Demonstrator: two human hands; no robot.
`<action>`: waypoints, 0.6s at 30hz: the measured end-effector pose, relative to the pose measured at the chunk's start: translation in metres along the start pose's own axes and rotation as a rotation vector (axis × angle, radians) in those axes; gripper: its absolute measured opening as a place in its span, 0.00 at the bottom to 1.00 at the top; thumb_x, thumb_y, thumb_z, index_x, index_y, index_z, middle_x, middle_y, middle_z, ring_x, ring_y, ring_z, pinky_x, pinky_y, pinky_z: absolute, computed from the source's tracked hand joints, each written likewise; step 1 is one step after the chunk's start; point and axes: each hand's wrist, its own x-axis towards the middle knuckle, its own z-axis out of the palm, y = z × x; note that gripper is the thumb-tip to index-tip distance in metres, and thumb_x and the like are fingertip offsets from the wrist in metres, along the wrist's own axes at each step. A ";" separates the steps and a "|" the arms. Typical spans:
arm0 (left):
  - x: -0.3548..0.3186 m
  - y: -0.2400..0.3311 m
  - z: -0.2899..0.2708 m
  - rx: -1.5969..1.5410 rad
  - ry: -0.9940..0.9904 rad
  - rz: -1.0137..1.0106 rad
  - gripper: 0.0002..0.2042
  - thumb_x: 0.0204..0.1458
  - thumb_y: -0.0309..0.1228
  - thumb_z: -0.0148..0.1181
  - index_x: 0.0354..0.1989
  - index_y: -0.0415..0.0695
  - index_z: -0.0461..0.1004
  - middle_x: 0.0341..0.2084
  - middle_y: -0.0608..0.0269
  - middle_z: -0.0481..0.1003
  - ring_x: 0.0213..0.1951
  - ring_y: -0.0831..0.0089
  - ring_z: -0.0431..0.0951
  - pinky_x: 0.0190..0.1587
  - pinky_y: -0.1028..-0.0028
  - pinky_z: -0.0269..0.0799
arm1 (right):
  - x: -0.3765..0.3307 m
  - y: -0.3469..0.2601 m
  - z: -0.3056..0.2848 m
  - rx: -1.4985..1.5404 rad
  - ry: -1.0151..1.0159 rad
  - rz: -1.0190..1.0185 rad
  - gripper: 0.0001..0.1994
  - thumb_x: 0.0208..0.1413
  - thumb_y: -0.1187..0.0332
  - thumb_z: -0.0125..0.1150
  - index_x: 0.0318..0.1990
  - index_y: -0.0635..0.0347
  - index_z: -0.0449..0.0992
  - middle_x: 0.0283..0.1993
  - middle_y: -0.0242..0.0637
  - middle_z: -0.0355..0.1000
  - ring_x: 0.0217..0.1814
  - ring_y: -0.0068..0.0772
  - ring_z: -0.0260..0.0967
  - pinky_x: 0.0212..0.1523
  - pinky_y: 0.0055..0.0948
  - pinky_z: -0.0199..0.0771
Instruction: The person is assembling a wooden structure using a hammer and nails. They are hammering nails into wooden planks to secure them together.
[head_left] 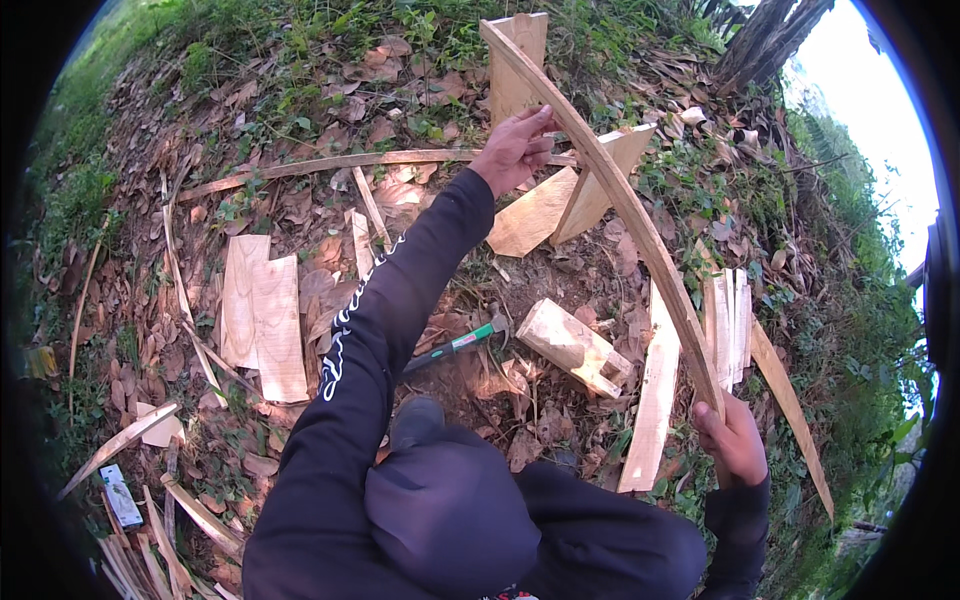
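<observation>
A long, narrow wooden strip [628, 205] slants from the upper middle down to the right. Its lower end sits in my right hand [735, 442], whose fingers are closed round it. Near the upper part of the strip, my left hand [513, 152] is held out with loosely bent fingers. The fingertips come right up to the strip's edge; whether they touch it I cannot tell. Beneath the strip, cut boards [603, 185] stand and lie at angles on the ground, one upright board [517, 70] behind its far end.
A hammer [460, 343] with a green and black handle lies beside a thick wooden block [575, 347]. Flat boards [262, 315] rest at left, upright slats [727, 325] at right. Thin strips and a small white box [121, 496] lie lower left, among dry leaves and grass.
</observation>
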 end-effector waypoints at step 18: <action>-0.055 0.047 -0.046 0.810 0.296 -0.240 0.10 0.60 0.36 0.66 0.38 0.42 0.78 0.28 0.66 0.81 0.15 0.91 0.56 0.15 0.84 0.48 | 0.105 0.097 0.005 0.285 -0.338 -0.098 0.18 0.72 0.57 0.50 0.47 0.67 0.74 0.23 0.37 0.73 0.20 0.25 0.71 0.21 0.23 0.71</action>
